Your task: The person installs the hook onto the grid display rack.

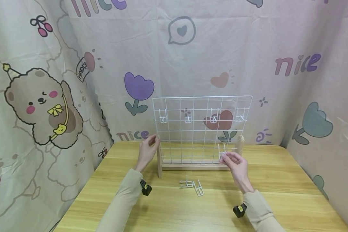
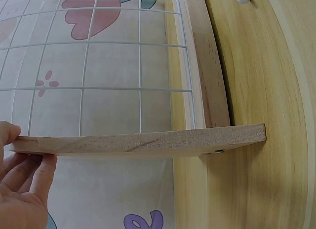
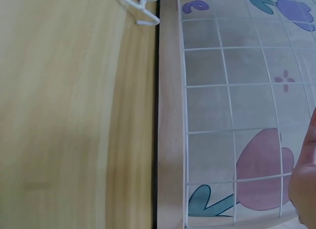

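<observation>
A white wire grid panel [image 1: 203, 135] stands upright in a wooden base [image 1: 191, 167] on the table. My left hand [image 1: 148, 149] pinches the top of the base's left wooden post [image 1: 159, 161]; in the left wrist view, thumb and fingers lie on either side of that post's end [image 2: 133, 142]. Between thumb and fingertips, my right hand [image 1: 237, 166] holds a white wire hook [image 1: 221, 150], prongs up, in front of the grid's lower right part. Only an edge of the right hand [image 3: 305, 179] shows in the right wrist view, with the held hook out of frame.
Several white hooks, among them one at the left [image 1: 163, 118], hang in a row on the grid's upper part. Two loose hooks [image 1: 187, 184] lie together on the wooden table [image 1: 174, 209] before the base. Behind stands a printed curtain [image 1: 179, 64].
</observation>
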A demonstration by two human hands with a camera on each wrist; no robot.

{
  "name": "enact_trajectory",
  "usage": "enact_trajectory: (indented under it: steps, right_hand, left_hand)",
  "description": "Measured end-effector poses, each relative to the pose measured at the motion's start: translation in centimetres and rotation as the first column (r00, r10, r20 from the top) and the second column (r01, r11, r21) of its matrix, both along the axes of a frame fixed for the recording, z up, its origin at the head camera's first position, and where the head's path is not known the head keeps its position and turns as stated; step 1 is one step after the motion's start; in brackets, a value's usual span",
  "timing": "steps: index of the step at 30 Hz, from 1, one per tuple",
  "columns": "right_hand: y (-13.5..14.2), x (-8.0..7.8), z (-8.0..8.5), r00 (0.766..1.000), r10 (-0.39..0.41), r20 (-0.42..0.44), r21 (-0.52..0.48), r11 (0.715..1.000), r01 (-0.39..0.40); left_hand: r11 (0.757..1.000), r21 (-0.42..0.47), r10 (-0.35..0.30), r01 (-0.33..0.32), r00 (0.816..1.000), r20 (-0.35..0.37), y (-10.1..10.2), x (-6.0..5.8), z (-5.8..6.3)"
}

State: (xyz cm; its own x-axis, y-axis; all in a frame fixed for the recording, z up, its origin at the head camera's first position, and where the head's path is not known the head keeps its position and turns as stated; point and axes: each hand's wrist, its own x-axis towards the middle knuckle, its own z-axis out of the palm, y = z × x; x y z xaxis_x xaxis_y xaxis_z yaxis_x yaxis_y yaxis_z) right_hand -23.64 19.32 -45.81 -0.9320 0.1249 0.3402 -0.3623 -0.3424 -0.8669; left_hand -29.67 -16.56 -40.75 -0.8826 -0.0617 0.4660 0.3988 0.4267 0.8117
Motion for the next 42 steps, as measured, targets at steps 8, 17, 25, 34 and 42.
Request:
enact_trajectory:
  steps: [8, 17, 25, 34, 42]
  right_hand:
    - [-0.4, -0.1, 1.1, 0.999, -0.037, 0.020, -0.060, 0.997, 0.039]
    - [-0.4, -0.8, 2.0, 0.997, -0.079, 0.005, -0.110, 0.991, 0.079]
    - [-0.4, -1.1, 2.7, 0.998, -0.057, -0.014, -0.200, 0.978, 0.053]
    - [-0.2, -1.4, 3.5, 0.998, -0.056, 0.009, -0.231, 0.971, 0.056]
    - [-0.2, -1.9, 4.0, 0.997, -0.077, -0.002, -0.253, 0.965, 0.074]
  left_hand:
    - [1.000, 0.000, 0.002, -0.002, 1.000, 0.006, 0.0, -0.1, 0.0]
    - [1.000, 0.007, -0.007, 0.007, 1.000, 0.027, -0.1, 0.0, 0.0]
    - [1.000, 0.019, -0.015, 0.015, 1.000, 0.023, -0.1, 0.0, 0.0]
    - [1.000, 0.018, -0.011, 0.011, 1.000, 0.026, -0.1, 0.0, 0.0]
    - [1.000, 0.020, -0.015, 0.014, 0.999, 0.031, -0.1, 0.1, 0.0]
